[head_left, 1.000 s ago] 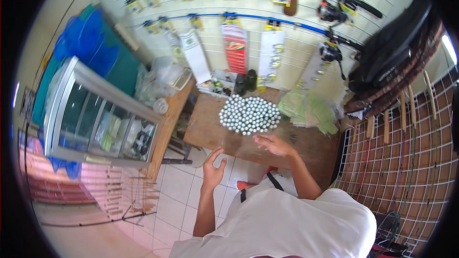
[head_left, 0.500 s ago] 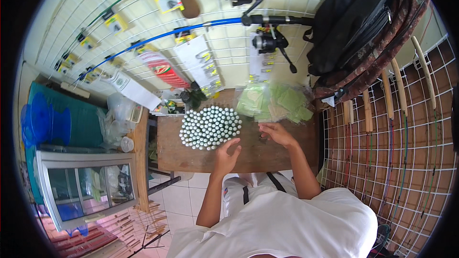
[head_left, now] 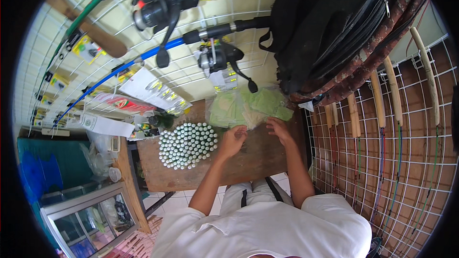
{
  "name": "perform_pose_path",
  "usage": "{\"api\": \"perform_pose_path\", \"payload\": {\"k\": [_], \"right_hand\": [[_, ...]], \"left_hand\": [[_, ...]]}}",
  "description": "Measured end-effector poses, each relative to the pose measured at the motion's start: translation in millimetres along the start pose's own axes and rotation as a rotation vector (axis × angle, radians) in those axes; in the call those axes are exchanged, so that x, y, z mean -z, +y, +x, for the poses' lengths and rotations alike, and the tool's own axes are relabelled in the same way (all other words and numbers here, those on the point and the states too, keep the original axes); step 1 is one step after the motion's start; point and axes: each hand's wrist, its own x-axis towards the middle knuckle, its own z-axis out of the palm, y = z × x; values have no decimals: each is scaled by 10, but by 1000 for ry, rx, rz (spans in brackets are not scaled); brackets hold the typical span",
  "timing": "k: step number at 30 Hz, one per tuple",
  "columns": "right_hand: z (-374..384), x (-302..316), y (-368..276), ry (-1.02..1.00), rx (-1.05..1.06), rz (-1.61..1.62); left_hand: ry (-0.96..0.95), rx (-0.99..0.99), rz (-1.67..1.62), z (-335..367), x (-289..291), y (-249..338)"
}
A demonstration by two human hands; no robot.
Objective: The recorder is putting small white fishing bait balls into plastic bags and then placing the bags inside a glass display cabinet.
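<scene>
On the brown wooden table (head_left: 191, 178) stands a tight cluster of white-topped tubes or small bottles (head_left: 188, 145); their lower parts are mostly hidden. To the right of them, at the far side, lies a spread of flat pale-green packets (head_left: 246, 106) in clear plastic. My left hand (head_left: 233, 142) is at the near edge of these packets, fingers loosely bent and apart, with nothing visible in it. Close by on the right, my right hand (head_left: 279, 130) reaches to the packets' near right edge with its fingers extended. Whether either hand's fingertips touch the plastic is hard to tell.
Fishing rods with reels (head_left: 160, 12) hang on a white wire grid behind the table. A black bag (head_left: 320, 33) bulges out at the upper right. Wooden-handled rods (head_left: 379, 98) line the right grid. A glass-fronted cabinet (head_left: 93, 220) stands at the left.
Both hands have moved forward to the green packets, the left one away from the tube cluster. The view has shifted, so the table contents appear further left.
</scene>
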Motion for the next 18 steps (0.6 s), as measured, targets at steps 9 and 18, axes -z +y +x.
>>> {"api": "perform_pose_path", "payload": {"k": [9, 18], "right_hand": [[702, 204, 2, 438, 57, -222], [1136, 276, 191, 599, 73, -345]], "left_hand": [[-54, -22, 457, 1303, -631, -85], [-26, -90, 581, 1690, -1076, -443]]}}
